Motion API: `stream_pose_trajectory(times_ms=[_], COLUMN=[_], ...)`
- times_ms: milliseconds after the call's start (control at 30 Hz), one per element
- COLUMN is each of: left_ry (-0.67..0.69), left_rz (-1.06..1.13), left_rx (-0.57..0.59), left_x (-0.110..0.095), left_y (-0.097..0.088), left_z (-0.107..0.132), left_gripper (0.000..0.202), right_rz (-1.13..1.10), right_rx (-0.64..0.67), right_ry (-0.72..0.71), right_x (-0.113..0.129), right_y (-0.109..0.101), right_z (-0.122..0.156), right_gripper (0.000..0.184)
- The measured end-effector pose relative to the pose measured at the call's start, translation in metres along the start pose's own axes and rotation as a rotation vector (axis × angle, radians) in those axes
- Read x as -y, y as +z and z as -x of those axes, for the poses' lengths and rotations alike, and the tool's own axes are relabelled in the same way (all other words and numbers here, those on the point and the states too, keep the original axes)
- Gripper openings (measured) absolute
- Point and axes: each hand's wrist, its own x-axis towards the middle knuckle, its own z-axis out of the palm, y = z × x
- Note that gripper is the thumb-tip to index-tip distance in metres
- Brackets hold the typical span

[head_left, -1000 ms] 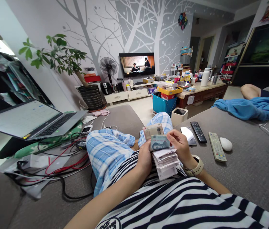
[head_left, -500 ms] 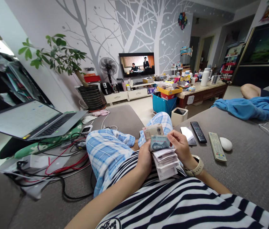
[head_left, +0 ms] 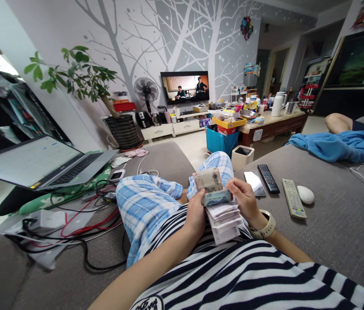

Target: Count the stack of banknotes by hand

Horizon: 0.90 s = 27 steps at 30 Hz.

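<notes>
Over my lap, my left hand [head_left: 196,212] is closed around the left side of a folded stack of banknotes [head_left: 208,180], its thumb on top. The upper notes are brownish, standing away from me. A bluish-green banknote [head_left: 216,197] is bent down across the fold. My right hand [head_left: 244,199] pinches near the right end of the notes with thumb and forefinger; a watch is on that wrist. Below the fold, the pale lower ends of the notes [head_left: 224,226] fan out toward my striped shirt. The left fingers behind the stack are hidden.
On the grey sofa to the right lie a phone [head_left: 254,184], a black remote [head_left: 268,178], a beige remote [head_left: 294,198] and a white mouse [head_left: 306,195]. At left are an open laptop [head_left: 78,170] and tangled cables [head_left: 86,241]. Another person's leg [head_left: 339,123] shows at far right.
The bluish-green note has bent down toward me, uncovering more of the brownish notes behind it. My left thumb has moved up slightly; both hands stay at the stack.
</notes>
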Motion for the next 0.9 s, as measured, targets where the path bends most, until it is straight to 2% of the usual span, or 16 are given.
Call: stream_pose_trajectory(times_ms=[133,233,300,400,633,900], left_ry=[-0.013,-0.047,-0.064,-0.073,-0.091,0.002], left_rz=[0.040,0.091,0.117,0.143,0.136,0.055], left_rx=[-0.071,-0.016,0.013,-0.004,-0.052,-0.068], left_x=[0.000,-0.001,-0.001,0.000,0.001,0.009], left_y=[0.002,0.003,0.003,0.003,0.004,-0.005], left_z=[0.002,0.003,0.004,0.005,0.004,-0.005], left_gripper=[0.029,0.032,0.034,0.035,0.031,0.038], right_rz=[-0.016,0.029,0.044,0.054,0.077,0.117], right_rx=[-0.018,-0.106,-0.117,-0.109,-0.115,-0.104], right_ry=[0.022,0.087,0.135,0.180,0.167,0.115], right_x=[-0.003,-0.010,-0.015,-0.021,-0.024,-0.014], right_y=[0.002,0.001,0.001,0.000,0.002,0.001], right_z=[-0.003,-0.007,-0.010,-0.011,-0.012,-0.009], right_gripper=[0.040,0.038,0.038,0.039,0.042,0.039])
